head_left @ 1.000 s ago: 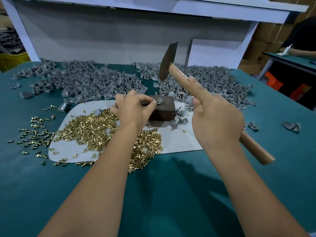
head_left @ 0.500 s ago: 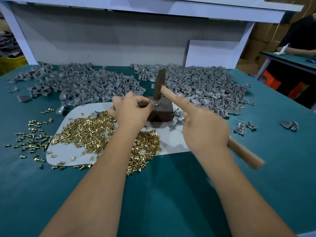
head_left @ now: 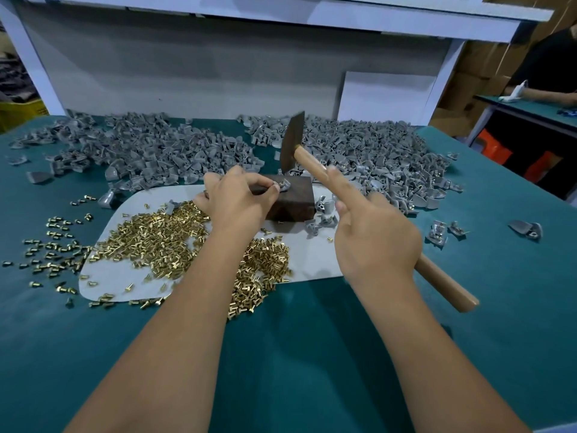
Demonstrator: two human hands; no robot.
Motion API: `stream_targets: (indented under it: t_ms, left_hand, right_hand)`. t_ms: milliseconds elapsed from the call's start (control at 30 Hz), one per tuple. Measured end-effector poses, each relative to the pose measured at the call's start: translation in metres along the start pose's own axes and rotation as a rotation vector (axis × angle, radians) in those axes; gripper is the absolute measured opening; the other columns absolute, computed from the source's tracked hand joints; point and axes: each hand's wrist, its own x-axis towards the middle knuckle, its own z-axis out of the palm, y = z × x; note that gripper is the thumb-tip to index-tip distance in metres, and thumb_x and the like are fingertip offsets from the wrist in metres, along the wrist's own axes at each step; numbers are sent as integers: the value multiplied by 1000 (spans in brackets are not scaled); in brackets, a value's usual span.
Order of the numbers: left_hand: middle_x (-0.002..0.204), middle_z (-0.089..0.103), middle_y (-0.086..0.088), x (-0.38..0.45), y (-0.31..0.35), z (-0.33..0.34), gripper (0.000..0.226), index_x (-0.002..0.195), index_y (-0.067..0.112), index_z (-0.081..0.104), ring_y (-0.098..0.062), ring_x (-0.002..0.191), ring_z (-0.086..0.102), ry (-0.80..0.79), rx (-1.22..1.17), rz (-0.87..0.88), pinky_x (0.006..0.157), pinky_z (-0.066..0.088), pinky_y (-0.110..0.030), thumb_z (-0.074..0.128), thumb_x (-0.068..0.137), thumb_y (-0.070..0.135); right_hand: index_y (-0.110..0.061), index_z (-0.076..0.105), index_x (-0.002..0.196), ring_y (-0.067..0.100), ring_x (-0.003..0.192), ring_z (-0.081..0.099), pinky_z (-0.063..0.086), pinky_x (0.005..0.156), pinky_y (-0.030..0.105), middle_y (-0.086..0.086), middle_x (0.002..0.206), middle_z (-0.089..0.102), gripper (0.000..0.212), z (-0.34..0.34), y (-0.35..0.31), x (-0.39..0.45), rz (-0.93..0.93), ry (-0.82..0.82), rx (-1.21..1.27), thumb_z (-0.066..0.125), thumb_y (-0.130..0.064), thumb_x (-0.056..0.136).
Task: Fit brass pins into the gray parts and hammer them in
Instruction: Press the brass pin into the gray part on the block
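Observation:
My left hand [head_left: 237, 201] pinches a small gray part [head_left: 283, 184] with a brass pin in it on top of a dark metal block [head_left: 293, 201]. In my right hand [head_left: 374, 242] is a wooden-handled hammer [head_left: 315, 167], index finger stretched along the handle. The dark hammer head [head_left: 292, 142] hangs a little above the part. A heap of loose brass pins [head_left: 162, 239] lies on a white sheet [head_left: 125, 276] left of and below the block. Large piles of gray parts [head_left: 374, 157] cover the back of the table.
The table has a teal cover [head_left: 312, 354]. More brass pins [head_left: 53, 245] are scattered left of the sheet. A few gray parts [head_left: 443, 231] lie to the right. A white backboard [head_left: 218, 73] closes the far side. Another person's arm [head_left: 549, 95] rests on a table at far right.
The hammer came down onto the part on the block half a second ago and has now risen off it again. My left hand has stayed on the part.

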Motion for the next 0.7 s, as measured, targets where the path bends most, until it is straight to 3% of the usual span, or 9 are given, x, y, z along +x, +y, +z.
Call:
stream_targets:
  t_ms: [67,200,267,367,467,633,700]
  left_hand:
    - [90,50,16,-1,0,0,13,71,42,69,-15,100,23,8,17,15,80,18,-38,75,82,48]
    - [80,44,18,-1,0,0,17,68,44,66,-11,89,16,6,-60,14,87,24,-41,78,80,45]
    - [80,44,19,-2,0,-1,14,70,43,67,-11,88,16,14,-58,22,88,26,-42,77,80,45]
    - [87,51,16,-1,-1,-1,9,76,41,72,-21,106,28,14,23,39,85,24,-42,75,82,48]
    - [81,47,17,-2,1,-3,12,72,42,69,-22,107,29,-10,-29,18,91,27,-43,76,82,45]
    - [87,52,14,-3,2,-5,9,79,41,72,-23,110,31,-12,25,51,82,20,-39,72,85,47]
    - [82,49,14,-3,2,-7,11,75,42,69,-22,107,30,-27,-7,45,86,24,-41,72,86,46]
  right_hand:
    - [-49,38,139,21,56,34,11,45,22,0,71,41,60,-1,-2,-1,-6,38,44,59,-19,91]
    - [-56,28,139,18,54,31,14,43,24,-2,75,40,58,4,0,0,-32,-76,8,48,-23,96]
    - [-55,30,139,15,51,27,14,44,24,-2,73,40,57,4,-1,0,-4,-42,41,49,-22,96]
    - [-50,36,140,13,48,24,13,44,21,0,71,42,60,0,-2,-2,8,46,112,56,-18,93]
    - [-54,29,141,15,51,29,15,44,24,-1,74,41,60,3,1,-2,-29,-62,32,50,-22,95]
    - [-49,33,142,10,48,22,12,44,21,0,69,40,62,0,-2,-3,17,38,113,56,-19,93]
    - [-53,26,142,13,48,25,13,43,23,-2,69,37,62,4,1,-2,-11,-52,47,50,-21,95]
